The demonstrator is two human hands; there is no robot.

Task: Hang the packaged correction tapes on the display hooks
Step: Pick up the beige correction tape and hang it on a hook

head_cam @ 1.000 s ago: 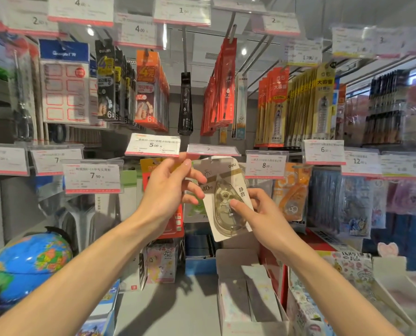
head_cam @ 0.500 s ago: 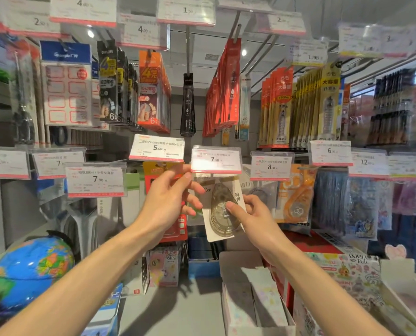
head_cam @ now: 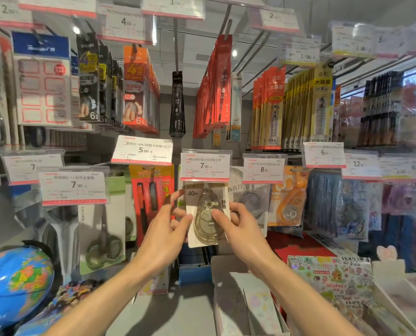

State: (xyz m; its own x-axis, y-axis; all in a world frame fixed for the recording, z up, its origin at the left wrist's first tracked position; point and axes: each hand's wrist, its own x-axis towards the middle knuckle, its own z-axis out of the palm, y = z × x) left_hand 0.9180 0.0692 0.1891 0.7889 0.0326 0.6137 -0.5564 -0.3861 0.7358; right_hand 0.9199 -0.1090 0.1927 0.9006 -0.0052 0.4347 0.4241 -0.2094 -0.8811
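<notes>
A packaged correction tape (head_cam: pixel 205 214), a clear teardrop dispenser on a beige and white card marked 40m, hangs upright just below the 7.90 price tag (head_cam: pixel 205 166). Its top edge is hidden behind that tag, so the hook itself is out of sight. My left hand (head_cam: pixel 164 235) pinches the card's left edge, thumb in front. My right hand (head_cam: pixel 242 229) pinches the right side, thumb on the blister. More correction tape packs hang to the right: a grey one (head_cam: pixel 249 202) and an orange one (head_cam: pixel 287 202).
Scissors packs (head_cam: pixel 102 229) and a red pen pack (head_cam: pixel 151 190) hang on the left. A globe (head_cam: pixel 13 284) sits at lower left. An open cardboard box (head_cam: pixel 245 304) and patterned boxes (head_cam: pixel 333 280) lie below on the shelf. Rows of packaged goods fill the upper hooks.
The pack turned upright and rose until its top slid behind the 7.90 tag. Both hands closed in on its two sides, and the view moved closer to the display.
</notes>
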